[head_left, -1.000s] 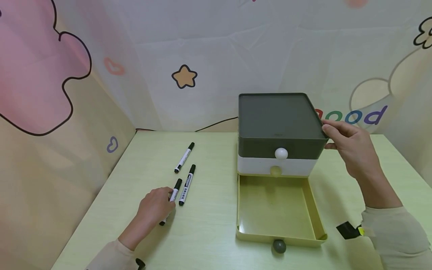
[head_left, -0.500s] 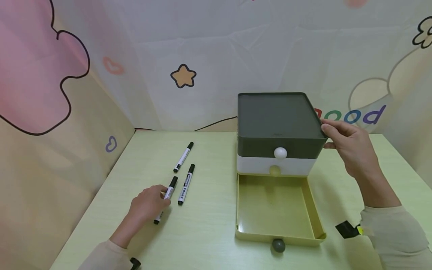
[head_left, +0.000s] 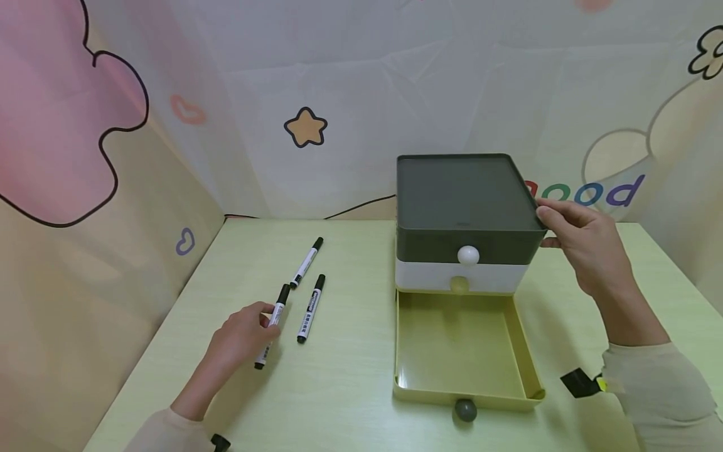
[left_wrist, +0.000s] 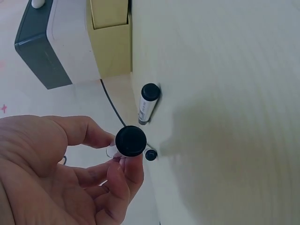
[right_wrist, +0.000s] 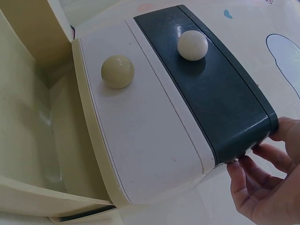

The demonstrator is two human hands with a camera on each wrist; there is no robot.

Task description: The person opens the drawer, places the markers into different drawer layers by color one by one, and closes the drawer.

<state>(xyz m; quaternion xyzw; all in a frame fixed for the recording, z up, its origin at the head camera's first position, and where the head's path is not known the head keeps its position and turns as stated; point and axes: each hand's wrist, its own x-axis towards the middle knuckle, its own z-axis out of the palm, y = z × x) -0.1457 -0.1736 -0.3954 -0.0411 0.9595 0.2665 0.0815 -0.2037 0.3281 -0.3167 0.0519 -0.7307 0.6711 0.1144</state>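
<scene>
My left hand (head_left: 240, 333) pinches a black-capped white marker (head_left: 277, 314) between thumb and fingers; the left wrist view shows its dark end (left_wrist: 131, 141) toward the camera. A second marker (head_left: 311, 309) lies to the right of that hand, and a third marker (head_left: 307, 262) lies farther back. On the right stands a drawer box (head_left: 469, 194) with a dark green top, a white middle tier and a yellow-green bottom drawer (head_left: 440, 397), which is pulled out with nothing inside. My right hand (head_left: 593, 251) holds the right side of the dark top tier, thumb on its edge.
The pale table (head_left: 350, 376) carries everything. Behind it hangs a printed cloth (head_left: 361, 94), with a thin dark cable (head_left: 361, 206) along its foot. A grey knob (head_left: 465, 410) sticks out from the open drawer's front.
My left hand has shifted left and slightly back with the marker, lifting it off the table. The right hand stays on the drawer box.
</scene>
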